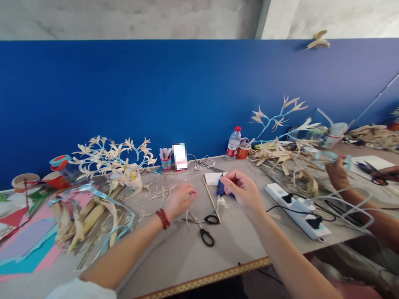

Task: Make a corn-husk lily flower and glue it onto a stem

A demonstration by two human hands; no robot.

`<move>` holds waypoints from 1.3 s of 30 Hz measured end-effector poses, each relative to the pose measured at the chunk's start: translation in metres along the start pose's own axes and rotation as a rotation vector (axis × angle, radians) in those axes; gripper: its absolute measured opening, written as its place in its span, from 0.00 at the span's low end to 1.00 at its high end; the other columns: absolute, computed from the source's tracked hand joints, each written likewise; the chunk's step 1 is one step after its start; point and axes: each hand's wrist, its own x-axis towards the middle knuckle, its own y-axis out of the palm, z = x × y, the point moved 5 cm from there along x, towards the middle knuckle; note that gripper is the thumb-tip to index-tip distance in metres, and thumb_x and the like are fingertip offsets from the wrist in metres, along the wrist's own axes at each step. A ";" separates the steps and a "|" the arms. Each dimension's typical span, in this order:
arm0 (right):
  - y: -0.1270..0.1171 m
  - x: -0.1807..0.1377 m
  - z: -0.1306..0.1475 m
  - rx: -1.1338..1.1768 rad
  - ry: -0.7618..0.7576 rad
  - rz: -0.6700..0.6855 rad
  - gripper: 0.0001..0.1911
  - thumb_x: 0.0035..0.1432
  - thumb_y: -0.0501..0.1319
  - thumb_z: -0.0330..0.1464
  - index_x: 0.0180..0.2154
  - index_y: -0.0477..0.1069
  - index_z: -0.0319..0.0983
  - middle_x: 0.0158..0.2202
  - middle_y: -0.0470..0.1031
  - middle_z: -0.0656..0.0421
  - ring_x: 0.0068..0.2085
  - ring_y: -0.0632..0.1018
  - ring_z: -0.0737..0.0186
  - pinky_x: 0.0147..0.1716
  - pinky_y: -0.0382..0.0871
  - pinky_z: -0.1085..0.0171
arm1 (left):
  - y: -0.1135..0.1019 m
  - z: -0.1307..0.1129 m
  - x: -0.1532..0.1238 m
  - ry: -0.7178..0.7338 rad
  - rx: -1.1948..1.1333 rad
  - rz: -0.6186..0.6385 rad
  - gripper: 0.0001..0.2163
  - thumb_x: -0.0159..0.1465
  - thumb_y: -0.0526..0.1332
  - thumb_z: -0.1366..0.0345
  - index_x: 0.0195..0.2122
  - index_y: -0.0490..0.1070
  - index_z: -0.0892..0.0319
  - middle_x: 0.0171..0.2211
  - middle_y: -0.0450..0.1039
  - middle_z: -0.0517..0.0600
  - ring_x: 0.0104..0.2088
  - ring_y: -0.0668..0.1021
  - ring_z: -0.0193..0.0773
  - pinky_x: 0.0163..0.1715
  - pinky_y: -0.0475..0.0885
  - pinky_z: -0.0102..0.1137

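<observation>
My left hand (pixel 182 199), with a red beaded bracelet at the wrist, is over the table and smeared by motion. A thin pale strip (pixel 187 221) shows just below it; I cannot tell whether the hand holds it. My right hand (pixel 245 191) is closed in a pinch, and what lies between its fingertips is hidden. Partly behind those fingers is a blue glue gun (pixel 220 186). Below it is a small pale husk flower (pixel 222 203). Black-handled scissors (pixel 202 226) lie open between my hands, beside a thin wooden stick (pixel 212 200).
A white power strip (pixel 296 209) with black plugs and cables lies right. Husk flowers (pixel 115 160) stand left, near dried husks (pixel 90 216) and coloured paper (pixel 28 245). A bottle (pixel 233 143) stands behind. At far right, another person's hands hold blue tape (pixel 326 158) and scissors (pixel 372 171).
</observation>
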 end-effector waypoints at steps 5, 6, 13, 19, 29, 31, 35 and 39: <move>0.013 0.000 0.011 0.075 -0.022 -0.023 0.14 0.52 0.66 0.40 0.25 0.66 0.38 0.16 0.64 0.66 0.19 0.65 0.71 0.20 0.58 0.70 | 0.070 -0.055 -0.008 0.101 0.000 0.192 0.12 0.57 0.64 0.54 0.36 0.75 0.56 0.33 0.72 0.49 0.34 0.74 0.39 0.34 0.67 0.31; 0.012 0.000 0.014 0.085 -0.029 -0.018 0.14 0.52 0.66 0.40 0.25 0.66 0.38 0.16 0.64 0.66 0.19 0.65 0.71 0.20 0.58 0.70 | 0.077 -0.057 -0.006 0.102 0.009 0.201 0.10 0.58 0.63 0.55 0.33 0.75 0.57 0.32 0.72 0.49 0.34 0.74 0.39 0.34 0.67 0.31; -0.055 -0.022 0.060 0.164 -0.286 -0.163 0.10 0.51 0.67 0.36 0.24 0.69 0.39 0.26 0.71 0.61 0.23 0.69 0.68 0.20 0.60 0.67 | 0.052 -0.044 0.000 0.103 0.045 0.181 0.13 0.64 0.57 0.59 0.27 0.74 0.59 0.31 0.71 0.50 0.35 0.72 0.39 0.37 0.65 0.32; -0.145 -0.065 0.064 0.124 -0.310 -0.457 0.08 0.54 0.65 0.36 0.26 0.69 0.45 0.17 0.65 0.62 0.20 0.62 0.63 0.17 0.52 0.62 | -0.012 0.008 -0.008 -0.078 -0.003 0.059 0.10 0.63 0.58 0.59 0.30 0.75 0.57 0.33 0.70 0.50 0.34 0.71 0.38 0.36 0.64 0.30; -0.133 -0.060 0.052 0.106 -0.209 -0.445 0.12 0.48 0.70 0.38 0.27 0.67 0.44 0.16 0.66 0.61 0.20 0.68 0.62 0.19 0.58 0.62 | -0.043 0.069 0.015 -0.338 -0.216 -0.091 0.15 0.55 0.62 0.53 0.20 0.70 0.59 0.22 0.67 0.44 0.26 0.68 0.35 0.27 0.62 0.28; -0.125 -0.058 0.056 0.034 -0.222 -0.382 0.11 0.50 0.68 0.38 0.28 0.67 0.44 0.17 0.67 0.61 0.20 0.68 0.63 0.19 0.59 0.63 | -0.046 0.068 0.014 -0.367 -0.320 -0.118 0.14 0.55 0.62 0.52 0.25 0.73 0.59 0.24 0.71 0.46 0.27 0.70 0.35 0.28 0.64 0.28; -0.082 -0.056 0.017 -0.363 0.027 0.038 0.10 0.55 0.63 0.40 0.28 0.70 0.41 0.18 0.70 0.62 0.19 0.70 0.64 0.19 0.61 0.66 | -0.048 0.062 0.007 -0.426 -0.545 -0.159 0.19 0.58 0.58 0.49 0.34 0.75 0.62 0.29 0.76 0.51 0.25 0.73 0.33 0.27 0.68 0.28; -0.033 -0.066 -0.053 -0.753 0.142 0.397 0.08 0.57 0.59 0.37 0.29 0.72 0.41 0.19 0.72 0.62 0.21 0.72 0.63 0.22 0.58 0.67 | -0.056 0.052 -0.002 -0.449 -0.665 -0.198 0.22 0.61 0.54 0.47 0.38 0.75 0.62 0.30 0.77 0.53 0.24 0.73 0.31 0.28 0.70 0.28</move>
